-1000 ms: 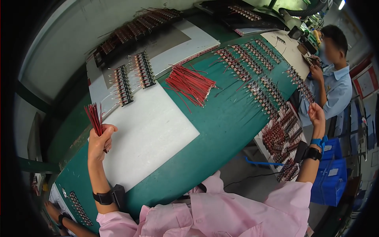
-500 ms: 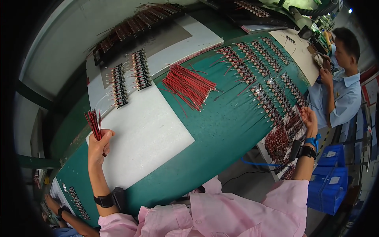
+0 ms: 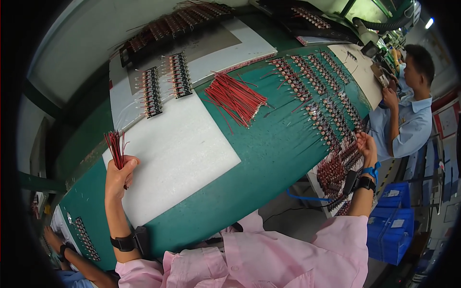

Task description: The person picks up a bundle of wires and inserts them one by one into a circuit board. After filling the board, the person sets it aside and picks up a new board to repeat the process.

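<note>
Red-wire bundle (image 3: 115, 147) | left hand (image 3: 122, 175) wrapped round lower part, near white sheet (image 3: 182, 153) | probably light, springy; grasp mid-length | circuit-board strip (image 3: 351, 110), green tabletop (image 3: 264, 165) edge | likely fragile; hold edges; right hand (image 3: 368, 145) at end, pinch unclear

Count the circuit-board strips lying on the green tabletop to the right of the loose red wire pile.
7: four in the far row, three in the near row. The right hand is at the near row's rightmost strip. None looks hidden.
</note>
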`<state>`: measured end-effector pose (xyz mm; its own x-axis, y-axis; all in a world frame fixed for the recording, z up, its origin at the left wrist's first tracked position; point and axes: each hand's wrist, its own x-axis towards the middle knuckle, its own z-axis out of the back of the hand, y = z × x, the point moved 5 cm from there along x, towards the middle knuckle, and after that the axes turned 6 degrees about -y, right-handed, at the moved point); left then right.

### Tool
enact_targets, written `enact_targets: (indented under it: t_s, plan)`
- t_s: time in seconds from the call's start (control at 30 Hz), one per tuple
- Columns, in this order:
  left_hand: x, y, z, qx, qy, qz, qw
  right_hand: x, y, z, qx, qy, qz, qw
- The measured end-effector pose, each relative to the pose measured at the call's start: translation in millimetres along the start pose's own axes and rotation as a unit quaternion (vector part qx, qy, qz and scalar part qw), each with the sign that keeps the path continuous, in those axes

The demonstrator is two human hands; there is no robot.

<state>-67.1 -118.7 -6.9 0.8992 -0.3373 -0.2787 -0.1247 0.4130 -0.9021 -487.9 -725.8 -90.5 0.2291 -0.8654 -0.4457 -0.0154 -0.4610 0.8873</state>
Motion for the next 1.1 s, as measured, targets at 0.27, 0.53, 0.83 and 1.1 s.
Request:
enact_targets:
  t_s: [0.27, 0.53, 0.83, 1.1]
  plan:
    - [-18.4, 32.9, 30.3, -0.123, -0.038, -0.018, 0.992, -68.6, -0.2, 3.1, 0.038, 0.01, 0.092, 0.995]
    - [-73.9, 70.9, 77.5, -0.25, -0.107, -0.104, 0.957, -261.6, -16.9, -126.2, 0.166, 0.329, 0.087, 0.925]
    - [-106.1, 37.2, 143.9, -0.029, -0.204, -0.176, 0.963, -463.0, -97.6, -415.6, -0.318, 0.672, -0.012, 0.669]
    - [41.0, -73.1, 107.6, 0.247, -0.031, -0.242, 0.938, -317.8, -88.1, -505.3, -0.365, 0.467, 0.095, 0.8]
